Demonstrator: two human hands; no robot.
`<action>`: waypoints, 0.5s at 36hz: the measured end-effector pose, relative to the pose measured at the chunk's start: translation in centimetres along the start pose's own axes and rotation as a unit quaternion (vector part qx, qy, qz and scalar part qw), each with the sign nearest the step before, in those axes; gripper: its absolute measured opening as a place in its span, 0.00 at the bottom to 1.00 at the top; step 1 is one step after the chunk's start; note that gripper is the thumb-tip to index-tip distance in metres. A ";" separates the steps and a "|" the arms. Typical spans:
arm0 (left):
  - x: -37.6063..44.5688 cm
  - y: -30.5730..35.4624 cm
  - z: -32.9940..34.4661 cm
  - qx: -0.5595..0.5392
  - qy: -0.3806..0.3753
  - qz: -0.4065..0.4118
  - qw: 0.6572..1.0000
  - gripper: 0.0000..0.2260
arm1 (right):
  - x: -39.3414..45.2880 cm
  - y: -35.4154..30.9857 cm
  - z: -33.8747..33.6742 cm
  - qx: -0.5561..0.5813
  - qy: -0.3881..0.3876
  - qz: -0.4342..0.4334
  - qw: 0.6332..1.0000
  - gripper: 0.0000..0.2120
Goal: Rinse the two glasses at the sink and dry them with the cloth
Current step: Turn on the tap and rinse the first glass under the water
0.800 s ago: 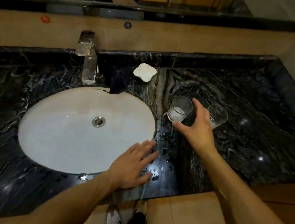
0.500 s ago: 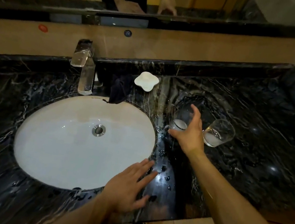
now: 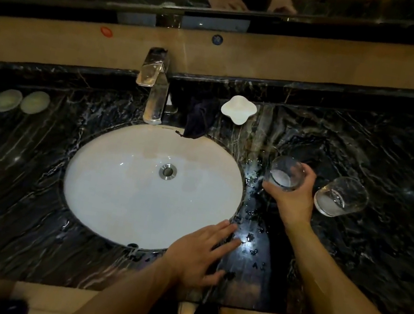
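Right hand [image 3: 293, 199] gripping nearer glass [image 3: 284, 172], likely to carry it to basin [image 3: 110, 195]; left hand [image 3: 200, 252] flat, fingers relaxed, bracing on countertop [image 3: 25, 208]; second glass [image 3: 341, 197] waiting beside

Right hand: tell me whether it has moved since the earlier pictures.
Yes. The right hand was reaching between the two glasses; now it grips the left glass, nearer the sink. The right glass stands uncovered beside it.

Black marble countertop [image 3: 384, 149] is carrying an inset white oval sink [image 3: 121, 197]. Chrome faucet [image 3: 153, 92], dark cloth [image 3: 197, 120] and white soap dish [image 3: 238, 109] sitting along the far edge; two pale round discs [image 3: 20, 101] far left; one glass [image 3: 341, 196] standing right; water droplets [image 3: 250, 236] lying near-centre.
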State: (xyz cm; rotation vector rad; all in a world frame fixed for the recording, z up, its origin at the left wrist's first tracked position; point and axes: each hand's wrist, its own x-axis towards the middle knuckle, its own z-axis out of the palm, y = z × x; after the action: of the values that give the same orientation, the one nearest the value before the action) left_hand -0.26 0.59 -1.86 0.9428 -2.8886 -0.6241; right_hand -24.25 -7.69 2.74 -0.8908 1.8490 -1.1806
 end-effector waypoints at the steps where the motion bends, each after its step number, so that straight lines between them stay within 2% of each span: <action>1: 0.0 0.0 0.0 0.000 -0.002 -0.001 1.000 0.33 | -0.1 0.1 0.0 -0.004 0.000 -0.001 1.000 0.39; 7: 0.0 0.0 0.0 -0.006 -0.002 0.005 1.000 0.33 | -0.9 -0.4 0.9 -0.019 -0.061 -0.012 0.998 0.39; 12: -0.1 -0.1 0.4 -0.017 0.026 0.017 0.999 0.32 | -2.1 -1.1 2.5 -0.042 -0.108 -0.017 0.993 0.38; 15: -0.3 -0.6 -0.2 -0.010 0.008 0.027 1.000 0.31 | -3.0 -1.3 3.7 -0.054 -0.122 -0.005 0.991 0.39; 18: -0.2 -1.8 -2.4 -0.018 -0.005 0.055 0.998 0.26 | -3.7 -1.7 5.2 -0.054 -0.129 -0.006 0.990 0.38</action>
State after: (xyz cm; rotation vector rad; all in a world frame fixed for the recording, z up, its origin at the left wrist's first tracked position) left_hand 1.30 -1.54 -0.35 0.7710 -2.9032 -0.6726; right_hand -17.69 -7.18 3.65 -1.0643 1.7095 -0.9307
